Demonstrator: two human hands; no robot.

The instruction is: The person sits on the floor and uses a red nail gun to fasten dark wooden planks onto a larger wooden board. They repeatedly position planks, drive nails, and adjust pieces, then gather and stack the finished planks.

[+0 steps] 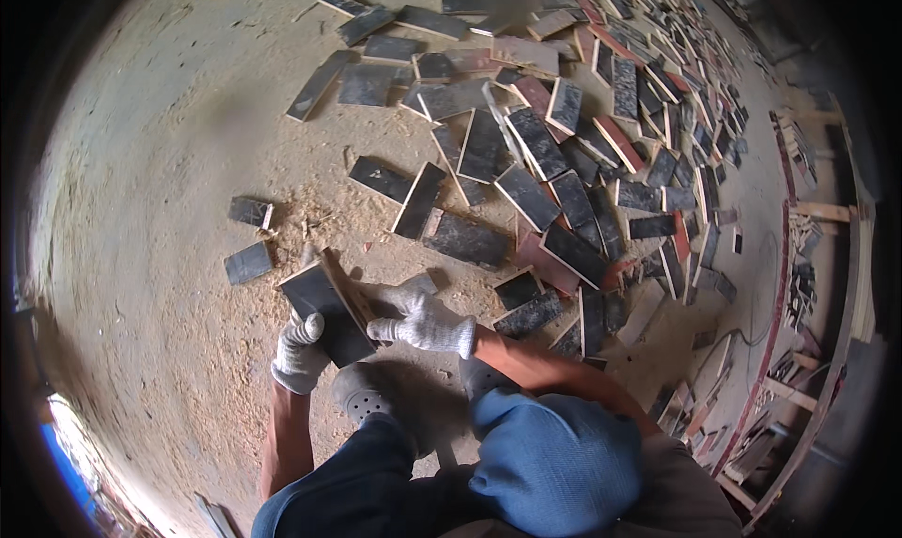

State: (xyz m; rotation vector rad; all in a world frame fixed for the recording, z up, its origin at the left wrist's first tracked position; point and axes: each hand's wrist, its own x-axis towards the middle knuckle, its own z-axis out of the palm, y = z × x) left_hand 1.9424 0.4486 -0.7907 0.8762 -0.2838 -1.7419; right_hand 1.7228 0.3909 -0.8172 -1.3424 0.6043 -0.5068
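A black-faced plywood board (329,314) with a pale raw edge is held tilted in front of my shoes, low over the floor. My left hand (301,354), in a white knitted glove, grips its near left side with the thumb on the black face. On the opposite side, my right hand (417,320), gloved the same way, closes on the pale edge. A strip of bare wood runs along that edge; whether it belongs to a second piece I cannot tell. Just past the board lie two small black offcuts (249,263).
A wide heap of black and reddish board pieces (536,143) spreads ahead and to the right. Sawdust and chips (310,204) cover the concrete floor (160,190). At the far right stands a wooden frame (827,214) with scraps. My grey clogs (362,392) are close below the board.
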